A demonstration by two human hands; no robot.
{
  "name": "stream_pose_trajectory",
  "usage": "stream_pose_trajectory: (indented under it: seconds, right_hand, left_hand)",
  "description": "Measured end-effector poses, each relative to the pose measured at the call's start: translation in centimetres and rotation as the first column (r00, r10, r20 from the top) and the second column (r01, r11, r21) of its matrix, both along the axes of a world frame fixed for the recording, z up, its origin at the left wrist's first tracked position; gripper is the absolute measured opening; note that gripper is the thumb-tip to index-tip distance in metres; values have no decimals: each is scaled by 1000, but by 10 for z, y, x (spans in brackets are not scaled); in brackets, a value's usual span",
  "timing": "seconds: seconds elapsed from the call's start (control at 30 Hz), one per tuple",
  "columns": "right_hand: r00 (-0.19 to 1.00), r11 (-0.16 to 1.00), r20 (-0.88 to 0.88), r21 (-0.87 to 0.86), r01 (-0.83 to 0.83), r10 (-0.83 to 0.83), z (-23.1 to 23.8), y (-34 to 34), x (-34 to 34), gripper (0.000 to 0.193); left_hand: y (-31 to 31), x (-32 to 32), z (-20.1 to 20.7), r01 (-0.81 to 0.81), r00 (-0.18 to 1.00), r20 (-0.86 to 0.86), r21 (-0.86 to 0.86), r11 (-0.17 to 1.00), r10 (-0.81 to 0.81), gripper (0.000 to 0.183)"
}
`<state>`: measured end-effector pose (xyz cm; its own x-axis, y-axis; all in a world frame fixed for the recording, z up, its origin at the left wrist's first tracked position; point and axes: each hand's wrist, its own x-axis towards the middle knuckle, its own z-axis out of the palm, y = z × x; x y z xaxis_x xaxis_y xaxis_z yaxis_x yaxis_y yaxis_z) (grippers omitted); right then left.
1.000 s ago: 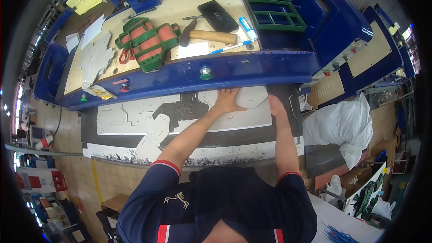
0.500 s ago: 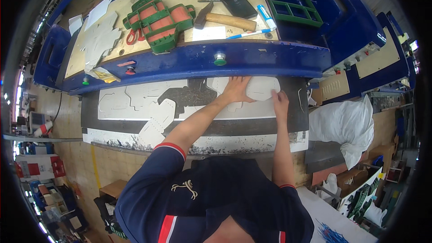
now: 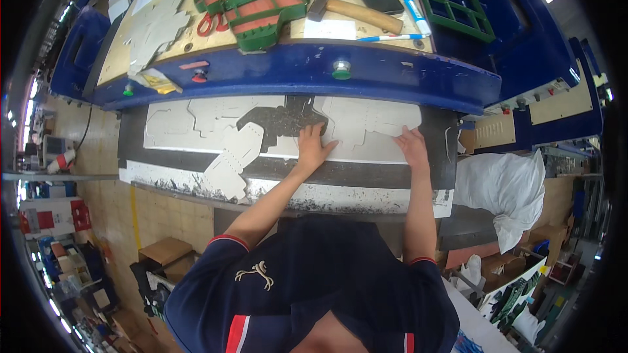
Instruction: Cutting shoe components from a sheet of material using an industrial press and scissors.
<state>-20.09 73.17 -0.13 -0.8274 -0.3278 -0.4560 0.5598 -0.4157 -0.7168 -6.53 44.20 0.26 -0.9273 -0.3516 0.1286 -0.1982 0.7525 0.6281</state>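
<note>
A pale grey sheet of board (image 3: 360, 151) lies flat on a black mat (image 3: 353, 171), longer from left to right, thin cut outlines running across it. An irregular opening at its middle bares dark, speckled surface. Left of centre, a loose, angular white cut-out (image 3: 230, 160), marked with slits and dotted lines, slants across the near edge and overhangs it. The left hand (image 3: 315, 149) touches down beside the opening; the right hand (image 3: 413, 148) fingers the near edge of an outlined panel (image 3: 386, 114) at far right.
</note>
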Motion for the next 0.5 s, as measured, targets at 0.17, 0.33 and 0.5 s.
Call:
stream_pose_trajectory:
  seconds: [0.17, 0.33, 0.5]
  right_hand:
    - [983, 991, 137, 51, 120, -126, -29, -1, 0, 16]
    - [999, 998, 53, -64, 11, -8, -16, 0, 6, 16]
    - [983, 998, 173, 30, 50, -55, -22, -3, -13, 13]
  left_hand:
    - [-12, -14, 9, 82, 962, 248, 127, 989, -111, 64]
    - [-16, -17, 15, 28, 937, 335, 226, 974, -105, 70]
    - [-4, -25, 15, -2, 983, 183, -4, 1000, 3, 76]
